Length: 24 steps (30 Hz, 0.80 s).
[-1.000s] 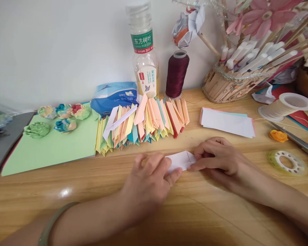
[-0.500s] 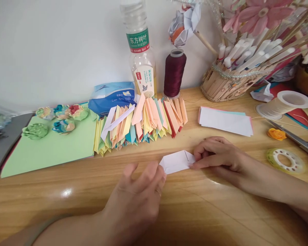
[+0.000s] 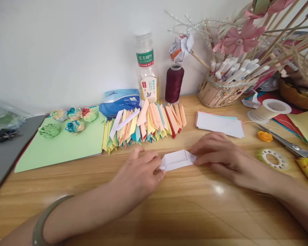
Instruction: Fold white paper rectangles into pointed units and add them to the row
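A small folded white paper (image 3: 177,161) with slanted corners lies on the wooden table between my hands. My left hand (image 3: 143,169) is closed on its left end, thumb at the lower corner. At the opposite end, my right hand (image 3: 218,155) pinches the right tip between thumb and fingers. Just beyond the paper stands a dense row of folded paper strips (image 3: 143,126) in peach, yellow, green, red and blue. Behind my right hand rests a stack of flat paper slips (image 3: 218,123), white on top.
Paper flowers (image 3: 49,130) sit on green sheets (image 3: 66,150) at left. Along the wall stand a tissue pack (image 3: 120,102), bottle (image 3: 149,73), maroon thread spool (image 3: 174,83) and pen basket (image 3: 220,92). At right lie a white spool (image 3: 267,111), scissors (image 3: 295,147) and tape roll (image 3: 273,159).
The camera view has shifted, showing more of the table's right side and my left forearm. My left hand has closed in on the paper's left end; my right hand stays at the right end.
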{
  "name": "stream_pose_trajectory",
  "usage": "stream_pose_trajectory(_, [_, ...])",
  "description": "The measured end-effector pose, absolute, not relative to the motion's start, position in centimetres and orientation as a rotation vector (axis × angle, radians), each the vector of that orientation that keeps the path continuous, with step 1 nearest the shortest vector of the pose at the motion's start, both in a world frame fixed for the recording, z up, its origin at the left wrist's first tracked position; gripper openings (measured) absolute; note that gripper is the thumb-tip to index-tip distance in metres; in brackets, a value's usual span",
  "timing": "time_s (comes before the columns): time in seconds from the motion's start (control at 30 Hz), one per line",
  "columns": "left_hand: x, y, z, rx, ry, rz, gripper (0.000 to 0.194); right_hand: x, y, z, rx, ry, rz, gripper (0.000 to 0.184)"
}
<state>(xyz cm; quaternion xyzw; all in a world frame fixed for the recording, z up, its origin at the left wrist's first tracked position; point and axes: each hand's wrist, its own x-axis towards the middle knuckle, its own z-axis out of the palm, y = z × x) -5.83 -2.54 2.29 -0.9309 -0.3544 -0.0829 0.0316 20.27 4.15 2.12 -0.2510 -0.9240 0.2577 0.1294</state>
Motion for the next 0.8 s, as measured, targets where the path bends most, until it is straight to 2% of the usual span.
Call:
stream_pose_trajectory(0.13, [-5.7, -2.2, 2.4, -2.812, -1.172, -0.121, 0.018, 19.6, 3.0, 3.1, -0.599, -2.760, 0.789, 0.030])
stream_pose_trajectory(0.23, [-5.3, -2.1, 2.1, -2.891, -1.311, -0.105, 0.031, 18.9, 1.6, 3.7, -0.548, -2.743, 0.981, 0.036])
stream_pose_trajectory(0.33, [-4.7, -2.1, 1.8, -2.990, -1.461, -0.185, 0.033, 18.5, 0.9, 3.6, -0.548, -2.623, 1.123, 0.036])
stream_pose_trajectory(0.53, [-4.0, -2.1, 1.1, -3.047, -1.559, -0.377, 0.052, 18.4, 1.7, 1.2, -0.705, -2.632, 0.568, 0.038])
stream_pose_trajectory(0.6, [-3.9, -2.2, 1.1, -3.034, -1.594, -0.515, 0.047, 18.3, 1.8, 0.5, -0.698, -2.696, 0.406, 0.033])
stream_pose_trajectory(0.7, [-3.7, -2.5, 1.2, -3.026, -1.568, -0.716, 0.028, 17.9, 1.3, 0.2, -0.790, -2.707, 0.169, 0.026])
stream_pose_trajectory(0.8, [-3.4, -2.8, 1.1, -3.061, -1.488, -0.641, 0.020, 17.6, 0.8, 0.3, -0.896, -2.699, 0.076, 0.025])
